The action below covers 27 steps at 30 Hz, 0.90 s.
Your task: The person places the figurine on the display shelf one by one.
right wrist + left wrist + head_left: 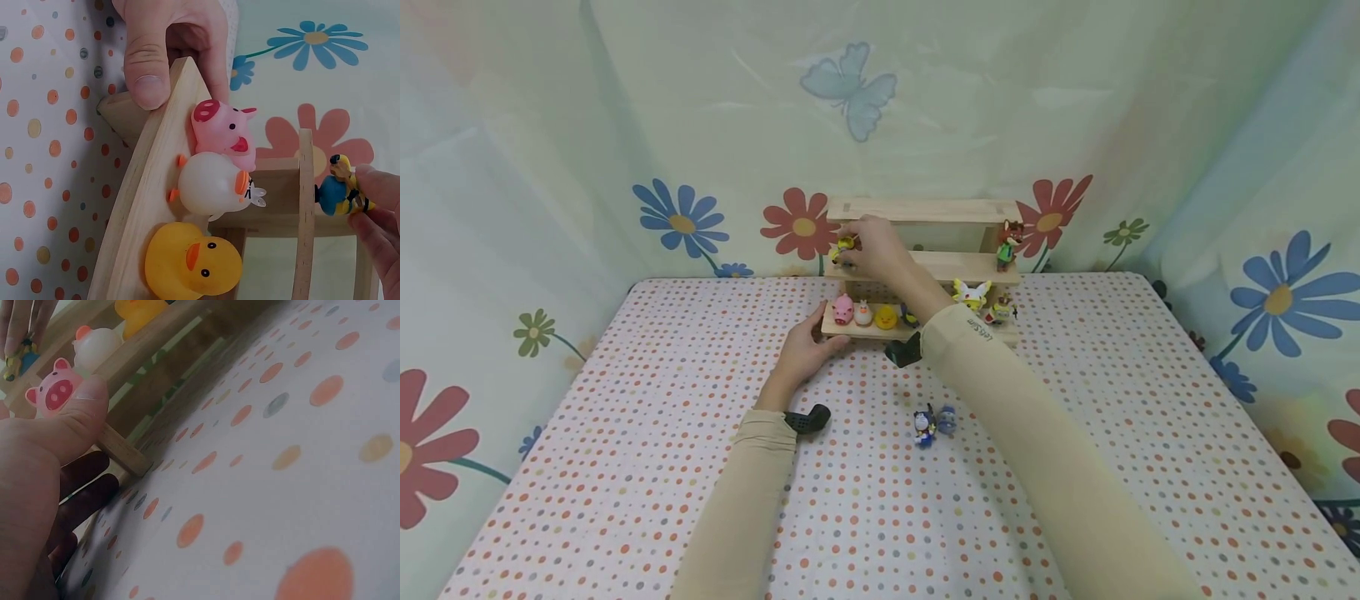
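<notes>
A tiered wooden display shelf (955,265) stands at the back of the table. My left hand (805,354) grips the left end of its lowest tier, thumb on the front edge and fingers behind. Between thumb and fingers my right hand (883,250) pinches a small yellow-and-blue figurine (336,195) at the left end of the middle tier; its base touches or nearly touches the board. Along the lowest tier sit a pink pig toy (222,131), a white bird toy (206,182) and a yellow duck toy (187,262). My right sleeve partly hides the figures farther along.
At the middle tier's right end stands a fox figurine (1009,246). Lower right are a long-eared yellow-and-white figurine (972,294) and a crowned one (1000,311). A blue-and-white figurine (924,427) and a greyish-blue one (947,420) lie on the dotted tablecloth (865,517).
</notes>
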Available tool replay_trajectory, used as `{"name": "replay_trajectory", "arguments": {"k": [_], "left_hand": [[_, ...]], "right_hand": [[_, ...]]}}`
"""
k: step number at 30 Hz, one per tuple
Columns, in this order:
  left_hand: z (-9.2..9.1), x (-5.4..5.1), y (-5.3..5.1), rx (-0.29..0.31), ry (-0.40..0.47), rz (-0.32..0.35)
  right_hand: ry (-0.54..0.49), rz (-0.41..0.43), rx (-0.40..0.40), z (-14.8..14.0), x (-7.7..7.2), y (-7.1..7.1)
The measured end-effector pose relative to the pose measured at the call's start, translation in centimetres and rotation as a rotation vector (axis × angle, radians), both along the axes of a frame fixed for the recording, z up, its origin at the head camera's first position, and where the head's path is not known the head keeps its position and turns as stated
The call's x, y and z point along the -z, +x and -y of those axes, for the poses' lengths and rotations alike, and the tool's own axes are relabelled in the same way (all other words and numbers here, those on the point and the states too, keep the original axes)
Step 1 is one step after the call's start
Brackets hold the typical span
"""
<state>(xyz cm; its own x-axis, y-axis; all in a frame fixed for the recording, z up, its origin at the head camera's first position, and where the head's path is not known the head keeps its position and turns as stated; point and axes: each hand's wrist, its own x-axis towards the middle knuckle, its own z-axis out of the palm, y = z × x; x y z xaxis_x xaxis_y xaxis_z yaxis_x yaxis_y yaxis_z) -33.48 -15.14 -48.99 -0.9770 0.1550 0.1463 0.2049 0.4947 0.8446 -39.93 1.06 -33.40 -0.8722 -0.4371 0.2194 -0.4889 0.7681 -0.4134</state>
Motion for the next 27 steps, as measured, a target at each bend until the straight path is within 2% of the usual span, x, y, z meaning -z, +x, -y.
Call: {"name": "replay_trajectory", "arguments": {"k": [8, 14, 18, 22, 24, 27], "left_hand": [[-0.2, -0.2, 0.0, 0.01, -0.002, 0.005], [-0.3, -0.3, 0.0, 0.017, 0.007, 0.016], [-0.4, -0.2, 0.1, 0.013, 0.008, 0.029], [-0.4, -0.4, 0.3, -0.002, 0.004, 0.034], [-0.4, -0.4, 0.3, -0.013, -0.002, 0.041], [-0.4, -0.5, 0.3, -0.017, -0.008, 0.061]], "right_hand": [[0.01, -0.017, 0.009, -0.5, 0.0, 0.3], [-0.068, -0.047, 0.018, -1.6, -0.4, 1.4], [-0.11, -0.118, 0.026, -3.1, -0.2, 3.2], [-0.16, -0.161, 0.031, -4.8, 0.1, 5.9], [-0.178, -0.164, 0.02, -5.7, 0.4, 7.4], [-0.139, -0.14, 0.007, -7.2, 1.0, 9.6]]}}
